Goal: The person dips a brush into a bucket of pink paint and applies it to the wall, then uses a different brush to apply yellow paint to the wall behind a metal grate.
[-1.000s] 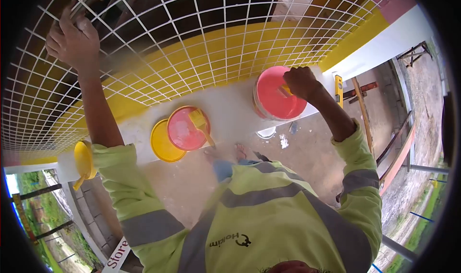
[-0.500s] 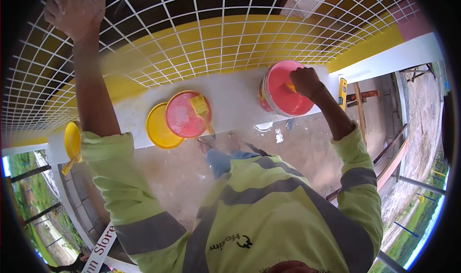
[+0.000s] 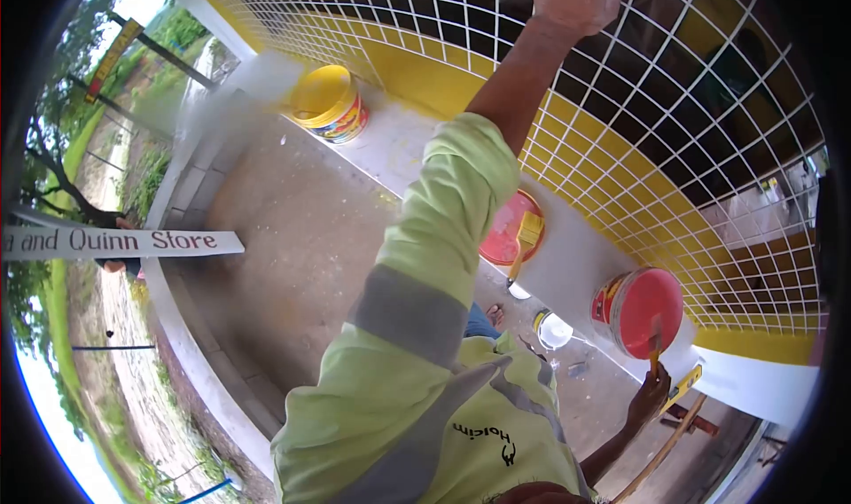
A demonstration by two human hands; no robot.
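My right hand (image 3: 651,396) is closed around the handle of a paintbrush (image 3: 655,351). The bristles are over the mouth of a bucket of pink paint (image 3: 647,309). High in the view, my left hand (image 3: 578,6) is against the white wire mesh (image 3: 425,21), its fingers curled at the wires and partly cut off by the frame edge. Between the hands, a wide yellow paintbrush (image 3: 525,238) lies across a pink-coated lid (image 3: 501,231) on the white ledge (image 3: 567,238).
A yellow paint bucket (image 3: 326,101) stands farther left on the ledge. On the floor is a small white-topped can (image 3: 553,329). A yellow spirit level (image 3: 683,389) leans near the ledge's right end. A lettered sign board (image 3: 151,242) and low block wall (image 3: 199,171) are at left.
The view has swung left, bringing the yellow bucket and sign further in. My right hand has drawn back from inside the pink bucket, and the brush now shows. My left hand stays at the mesh.
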